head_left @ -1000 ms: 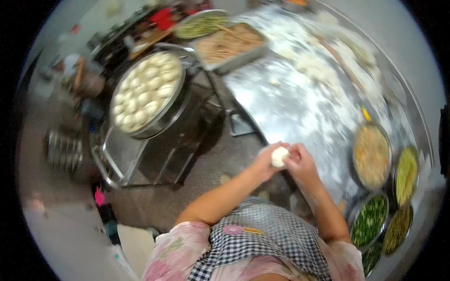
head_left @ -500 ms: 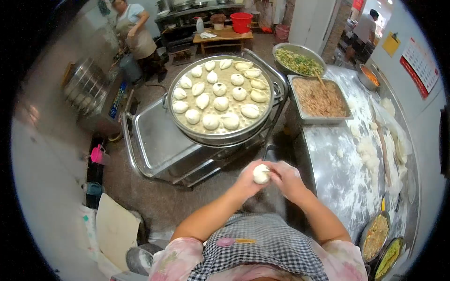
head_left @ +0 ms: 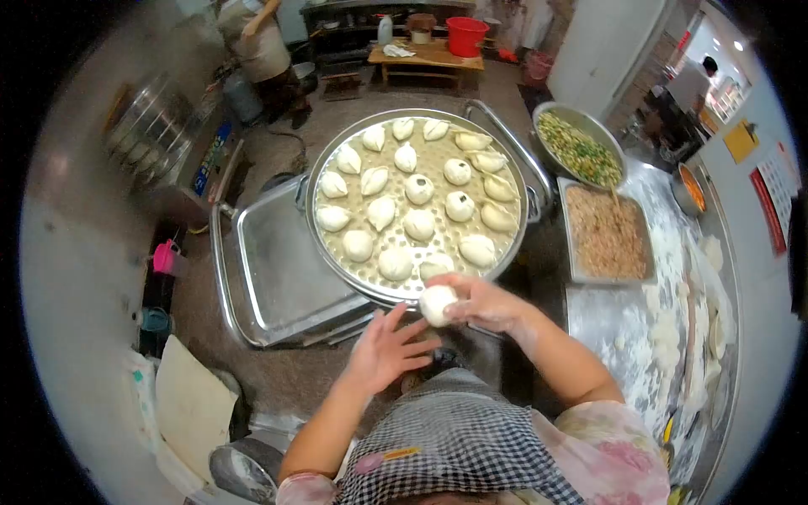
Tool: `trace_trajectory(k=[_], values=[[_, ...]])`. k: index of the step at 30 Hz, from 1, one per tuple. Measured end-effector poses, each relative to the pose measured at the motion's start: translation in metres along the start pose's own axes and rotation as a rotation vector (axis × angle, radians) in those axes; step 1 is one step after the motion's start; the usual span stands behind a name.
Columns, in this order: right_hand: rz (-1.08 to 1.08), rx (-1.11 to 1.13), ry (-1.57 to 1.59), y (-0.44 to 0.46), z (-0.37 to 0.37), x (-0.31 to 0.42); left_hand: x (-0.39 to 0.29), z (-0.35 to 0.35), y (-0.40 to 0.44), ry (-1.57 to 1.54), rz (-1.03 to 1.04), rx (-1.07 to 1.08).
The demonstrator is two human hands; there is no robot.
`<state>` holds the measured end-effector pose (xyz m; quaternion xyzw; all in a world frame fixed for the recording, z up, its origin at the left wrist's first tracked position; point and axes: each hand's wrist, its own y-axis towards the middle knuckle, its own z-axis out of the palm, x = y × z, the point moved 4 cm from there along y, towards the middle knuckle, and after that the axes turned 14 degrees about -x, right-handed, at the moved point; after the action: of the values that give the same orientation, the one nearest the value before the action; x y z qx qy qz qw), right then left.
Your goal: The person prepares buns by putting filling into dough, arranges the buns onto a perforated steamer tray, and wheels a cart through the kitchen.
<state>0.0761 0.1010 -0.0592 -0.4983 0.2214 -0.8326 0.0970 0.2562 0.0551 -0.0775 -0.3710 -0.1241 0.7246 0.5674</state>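
Dough bun (head_left: pixel 438 305), smooth, white and round, is pinched between thumb and fingers of the right hand (head_left: pixel 473 305), at the six o'clock edge of a round perforated metal tray (head_left: pixel 431 156). Left hand (head_left: pixel 387 349), holding nothing, has its fingers spread between seven and eight o'clock of the bun. Pale crescent dumplings (head_left: pixel 498 187) curve from one to three o'clock inside the tray, beside white pleated buns (head_left: pixel 381 213).

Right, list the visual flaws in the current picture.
Head view: black corners, and the counter edge bows with wide-lens distortion; head view: glints on the tray near its front; head view: the doorway looks overbright, the upper-left worker soft; head view: most buns read clearly.
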Motion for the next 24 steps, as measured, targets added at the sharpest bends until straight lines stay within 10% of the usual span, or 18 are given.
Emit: trace_trajectory(k=[5, 10, 18, 24], values=[[-0.014, -0.082, -0.001, 0.069, -0.041, 0.107, -0.045, -0.037, -0.003, -0.066, 0.151, -0.157], [-0.529, -0.351, -1.016, 0.157, -0.08, 0.192, -0.063, -0.06, -0.011, -0.125, 0.2, -0.337], [-0.615, -0.441, -1.668, 0.265, -0.107, 0.17, -0.064, -0.091, -0.038, -0.236, 0.258, -0.585], [-0.402, -0.347, -1.508, 0.259, -0.109, 0.194, -0.053, -0.095, -0.039, -0.325, 0.243, -0.628]])
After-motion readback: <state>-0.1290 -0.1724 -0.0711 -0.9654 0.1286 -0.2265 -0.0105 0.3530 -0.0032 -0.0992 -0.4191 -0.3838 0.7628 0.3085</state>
